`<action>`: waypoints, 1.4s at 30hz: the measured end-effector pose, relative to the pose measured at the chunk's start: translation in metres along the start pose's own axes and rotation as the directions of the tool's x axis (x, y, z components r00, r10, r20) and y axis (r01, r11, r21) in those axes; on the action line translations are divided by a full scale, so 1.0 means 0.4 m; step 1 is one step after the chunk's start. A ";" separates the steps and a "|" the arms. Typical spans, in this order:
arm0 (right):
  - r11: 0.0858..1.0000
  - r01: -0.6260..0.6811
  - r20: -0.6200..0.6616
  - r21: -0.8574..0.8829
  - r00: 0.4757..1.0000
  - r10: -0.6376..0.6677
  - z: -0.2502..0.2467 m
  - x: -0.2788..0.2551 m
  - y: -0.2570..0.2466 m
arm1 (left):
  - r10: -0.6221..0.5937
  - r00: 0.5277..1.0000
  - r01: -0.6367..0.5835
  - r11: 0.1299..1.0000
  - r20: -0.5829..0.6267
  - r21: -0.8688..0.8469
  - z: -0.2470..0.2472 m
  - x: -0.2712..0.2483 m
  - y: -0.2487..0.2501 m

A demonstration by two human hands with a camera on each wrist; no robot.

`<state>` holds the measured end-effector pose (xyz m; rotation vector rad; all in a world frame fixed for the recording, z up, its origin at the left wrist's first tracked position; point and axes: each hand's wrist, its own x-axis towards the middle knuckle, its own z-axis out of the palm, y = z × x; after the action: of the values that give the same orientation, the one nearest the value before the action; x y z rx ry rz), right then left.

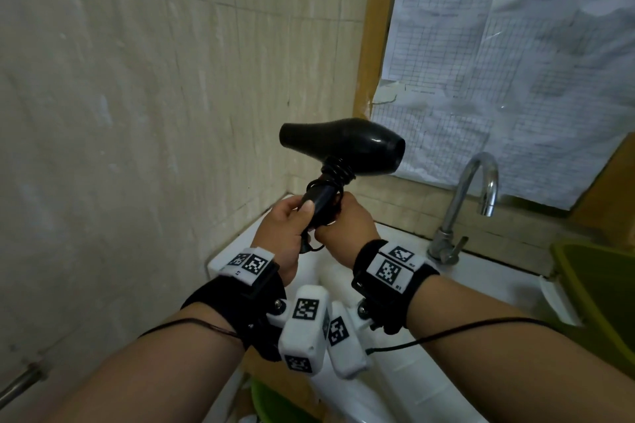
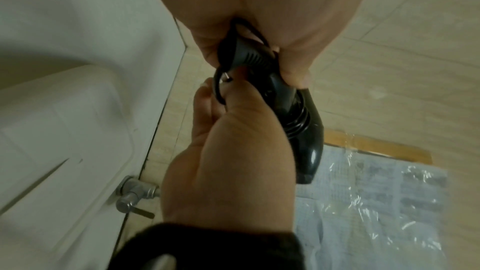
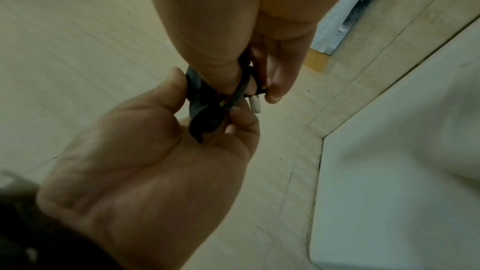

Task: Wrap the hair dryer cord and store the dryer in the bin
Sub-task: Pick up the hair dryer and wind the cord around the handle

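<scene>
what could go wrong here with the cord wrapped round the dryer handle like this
1. The cord is coiled tight at the top of the hair dryer handle, but a loose loop hangs below the left hand; if it is let go, the coils may unwind.
2. Both hands, the right hand included, crowd the plug; a slip could drop the dryer toward the white basin beside the tap.
3. The green bin sits far to the right, so a trailing loop may snag the tap.

No legible text, brand or number is present. The gridded sheets (image 1: 515,55) at 1 o'clock carry print too blurred to read. The wrist bands (image 1: 390,268) bear coded square markers only.
</scene>
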<state>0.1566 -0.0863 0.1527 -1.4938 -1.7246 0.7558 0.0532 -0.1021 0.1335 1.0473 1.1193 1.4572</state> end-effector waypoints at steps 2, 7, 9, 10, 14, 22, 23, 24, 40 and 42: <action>0.999 0.004 0.016 -0.041 1.000 -0.003 -0.004 -0.003 0.002 | 0.020 1.000 -0.021 0.998 0.021 0.052 -0.008 0.003 0.001; 0.998 -0.005 0.066 -0.058 0.998 0.009 -0.008 -0.001 0.009 | -0.002 1.000 -0.001 0.984 0.012 0.178 -0.028 0.018 -0.013; 0.998 -0.006 0.090 -0.061 0.996 0.012 -0.004 -0.001 0.013 | -0.022 1.000 0.019 0.983 0.011 0.180 -0.029 0.014 -0.014; 0.998 -0.001 0.095 -0.059 0.995 0.007 -0.004 -0.002 0.015 | -0.025 1.000 0.022 0.982 0.012 0.185 -0.030 0.011 -0.014; 0.998 0.033 0.116 -0.056 0.993 -0.026 -0.012 -0.005 0.015 | -0.030 0.999 0.026 0.978 0.018 0.208 -0.030 0.010 -0.013; 0.991 0.063 0.198 -0.121 0.979 -0.038 -0.035 -0.010 0.007 | -0.037 0.999 0.031 0.967 0.017 0.255 -0.028 0.002 -0.015; 0.989 0.061 0.205 -0.134 0.978 -0.033 -0.036 -0.010 0.008 | -0.034 0.999 0.028 0.968 0.018 0.251 -0.025 -0.001 -0.015; 0.988 0.063 0.209 -0.143 0.977 -0.032 -0.037 -0.011 0.008 | -0.030 0.999 0.023 0.967 0.022 0.253 -0.022 -0.006 -0.015; 0.920 0.182 0.347 -0.347 0.936 -0.055 -0.059 -0.019 -0.006 | -0.087 0.996 0.086 0.961 -0.007 0.263 -0.022 0.015 -0.029; 0.887 0.225 0.358 -0.404 0.931 -0.073 -0.058 -0.017 -0.004 | -0.045 0.999 0.038 0.952 0.015 0.302 -0.024 0.004 -0.035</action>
<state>0.1753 -0.0937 0.1664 -1.5564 -2.3675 0.5825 0.0463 -0.1003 0.1181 1.2390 1.3700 1.2624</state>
